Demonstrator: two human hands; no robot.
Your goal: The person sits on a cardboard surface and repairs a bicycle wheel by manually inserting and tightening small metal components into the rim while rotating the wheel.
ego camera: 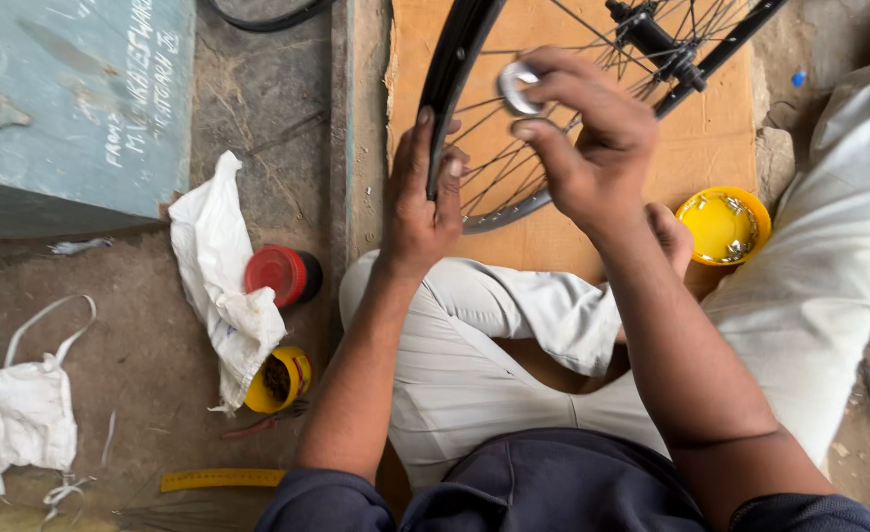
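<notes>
My left hand (423,202) clamps the black rim (452,74) at top centre; my right hand (588,138) pinches a small metal ring (516,87) beside the spokes (514,158). I judge the wheel light but stiff, best held by the rim; spokes look thin.

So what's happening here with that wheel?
A person sits cross-legged on the ground, working on a spoked bicycle wheel. The left hand grips the black rim, and the right hand holds a small round metal tool at the spokes. A yellow bowl of small metal parts sits at the right.
</notes>
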